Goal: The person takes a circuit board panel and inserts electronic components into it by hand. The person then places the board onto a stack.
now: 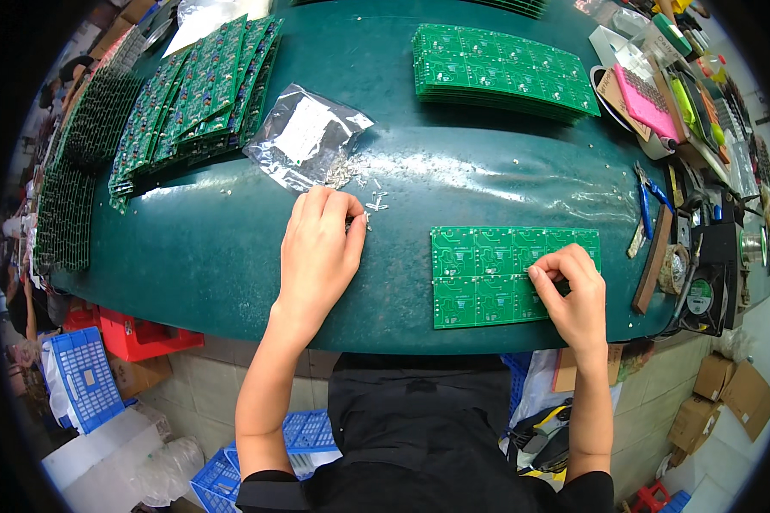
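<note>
A green circuit board panel (475,295) lies flat near the table's front edge, right of centre. Over its right part is my right hand (573,291), thumb and forefinger pinched together at the board's surface; whatever is between them is too small to make out. My left hand (321,244) rests by a loose heap of small pale components (340,173), its fingers curled and the fingertips among the nearest pieces. What those fingers hold, if anything, is hidden. Just beyond that hand lies a clear plastic bag (274,150) with a white label, its mouth beside the heap.
A neat stack of green panels (500,73) stands at the back right. Populated boards (201,94) lean in piles at the back left, beside dark racks of boards (68,205). Blue-handled pliers (646,205), a wooden strip (652,261) and a tape roll (676,267) crowd the right edge.
</note>
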The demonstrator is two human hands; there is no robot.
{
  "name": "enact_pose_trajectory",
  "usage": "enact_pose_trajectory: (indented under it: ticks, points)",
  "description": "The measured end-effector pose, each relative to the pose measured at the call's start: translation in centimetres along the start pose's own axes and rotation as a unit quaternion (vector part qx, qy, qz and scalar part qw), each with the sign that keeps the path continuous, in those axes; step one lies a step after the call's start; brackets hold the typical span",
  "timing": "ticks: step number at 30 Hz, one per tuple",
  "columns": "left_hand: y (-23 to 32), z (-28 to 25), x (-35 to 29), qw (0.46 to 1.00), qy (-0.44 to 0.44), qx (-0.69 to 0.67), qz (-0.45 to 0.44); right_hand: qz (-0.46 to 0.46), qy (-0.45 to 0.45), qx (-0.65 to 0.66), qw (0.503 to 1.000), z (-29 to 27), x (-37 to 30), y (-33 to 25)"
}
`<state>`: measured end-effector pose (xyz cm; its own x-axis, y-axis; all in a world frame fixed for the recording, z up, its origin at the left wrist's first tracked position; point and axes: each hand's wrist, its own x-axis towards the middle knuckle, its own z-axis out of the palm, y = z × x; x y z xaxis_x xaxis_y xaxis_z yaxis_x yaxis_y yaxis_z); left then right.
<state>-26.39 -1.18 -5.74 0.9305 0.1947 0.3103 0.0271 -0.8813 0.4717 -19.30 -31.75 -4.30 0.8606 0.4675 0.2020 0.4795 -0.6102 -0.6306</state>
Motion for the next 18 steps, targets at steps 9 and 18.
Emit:
enact_pose_trajectory:
  ticks: [9,18]
  points:
    - [0.0,-0.1,0.0,0.995,0.063,-0.069,-0.044,-0.033,0.014,-0.026,0.999,0.3,0.2,-0.4]
    - [1.8,-1.4,-0.2,0.974,0.001,-0.211,-0.08,-0.051,0.021,-0.029,0.998,0.7,0.1,-0.8]
